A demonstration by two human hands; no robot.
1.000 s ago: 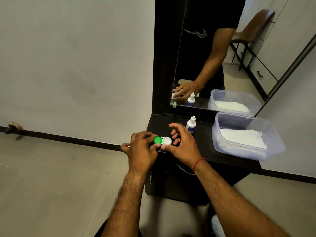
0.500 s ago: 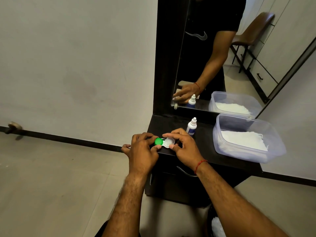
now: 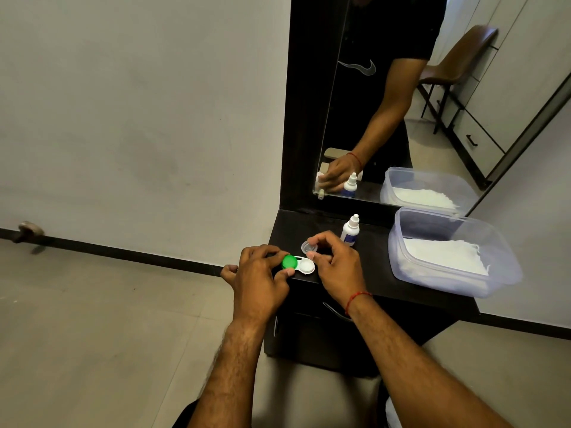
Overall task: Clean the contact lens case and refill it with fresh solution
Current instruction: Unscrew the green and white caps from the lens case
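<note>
A white contact lens case [image 3: 304, 267] lies at the front left of the dark dresser top [image 3: 377, 273]. Its left well still carries a green cap [image 3: 289, 262]; its right well is uncovered. My left hand [image 3: 261, 273] pinches the case around the green cap. My right hand [image 3: 335, 264] pinches the loose white cap [image 3: 309, 247] and holds it just behind the open well. A small white solution bottle [image 3: 350, 232] with a blue label stands upright behind my right hand.
A clear plastic tub [image 3: 494, 242] holding white tissues sits on the right of the dresser top. A mirror [image 3: 386, 103] stands behind, reflecting the bottle, tub and an arm. A drawer handle [image 3: 335, 313] shows below the top. Tiled floor lies to the left.
My right hand has taken the white cap off the right well and lifted it back and away. The left hand stays on the green-capped side.
</note>
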